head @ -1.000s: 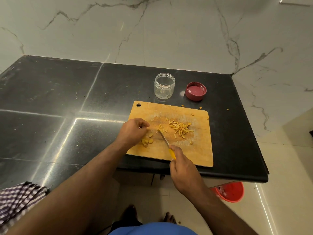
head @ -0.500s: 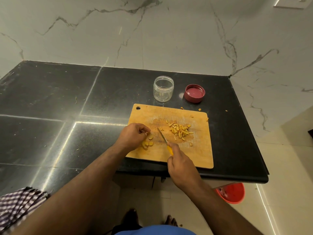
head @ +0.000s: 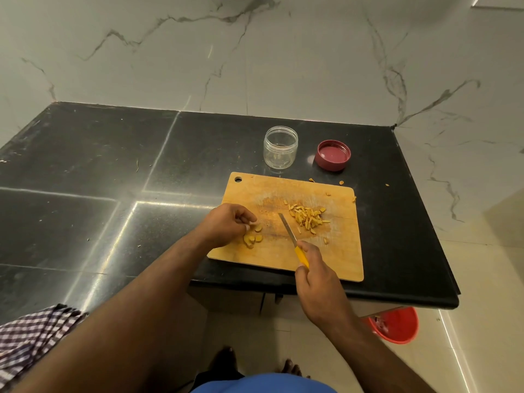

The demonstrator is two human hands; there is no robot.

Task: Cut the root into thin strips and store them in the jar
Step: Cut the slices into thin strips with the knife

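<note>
A wooden cutting board (head: 334,259) lies at the counter's front edge. A pile of thin yellow root strips (head: 307,217) sits on its middle right. Several thicker root slices (head: 253,238) lie at its left. My left hand (head: 228,222) rests over those slices with curled fingers, its fingertips pinching one slice (head: 257,228). My right hand (head: 319,282) grips the yellow handle of a small knife (head: 287,229), whose blade points up the board between the slices and the strips. A clear open jar (head: 280,147) stands behind the board.
A dark red lid (head: 333,154) lies upside down right of the jar. Small root bits (head: 341,182) are scattered on the black counter (head: 99,165) behind the board. A red bucket (head: 395,326) stands on the floor below. Checked cloth (head: 31,338) hangs at lower left.
The knife blade has shifted slightly right, away from the slices. My left fingers have moved onto a slice at the left of the board. The strip pile is unchanged.
</note>
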